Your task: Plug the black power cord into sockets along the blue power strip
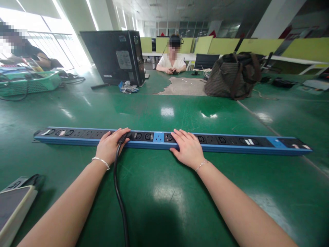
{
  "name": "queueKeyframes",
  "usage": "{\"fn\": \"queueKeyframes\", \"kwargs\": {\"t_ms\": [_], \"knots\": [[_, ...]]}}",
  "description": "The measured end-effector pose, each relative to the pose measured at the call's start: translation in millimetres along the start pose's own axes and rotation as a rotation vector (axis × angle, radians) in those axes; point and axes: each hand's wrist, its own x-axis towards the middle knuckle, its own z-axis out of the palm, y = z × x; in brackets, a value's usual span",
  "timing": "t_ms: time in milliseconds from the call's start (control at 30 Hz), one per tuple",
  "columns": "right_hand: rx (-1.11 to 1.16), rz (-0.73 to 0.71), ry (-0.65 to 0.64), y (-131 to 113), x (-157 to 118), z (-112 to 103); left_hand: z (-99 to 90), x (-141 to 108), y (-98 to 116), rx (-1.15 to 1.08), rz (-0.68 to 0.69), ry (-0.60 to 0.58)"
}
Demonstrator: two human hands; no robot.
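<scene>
A long blue and black power strip lies across the green table, with rows of sockets on its top. My left hand rests on it left of the middle, its fingers around a black plug seated at the strip. From that plug a thick black cable runs down to the bottom edge of the view. Right of the blue socket, my right hand lies on the strip with its fingers stretched over the top and the thumb at the near side.
Behind the strip on the green table are a black computer case, gloves, a green basket and a brown bag. A pale-edged object lies near left. Two people sit beyond.
</scene>
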Motion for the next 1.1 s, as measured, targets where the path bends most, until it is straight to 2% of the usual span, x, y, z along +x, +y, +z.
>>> {"fn": "queueKeyframes", "kwargs": {"t_ms": [300,533,633,1100], "knots": [[0.002,0.001,0.003,-0.1,0.9,0.8,-1.6,-1.8,1.7,0.036,0.015,0.006],[0.000,0.000,0.007,-0.2,0.5,1.2,-1.8,-0.2,13.0,0.105,-0.048,0.053],[-0.003,-0.002,0.008,-0.4,0.7,1.2,-1.2,-0.4,15.5,0.109,-0.061,0.039],[-0.001,0.004,0.008,-0.4,0.4,1.0,-2.7,-3.4,9.2,0.082,-0.015,0.000]]}}
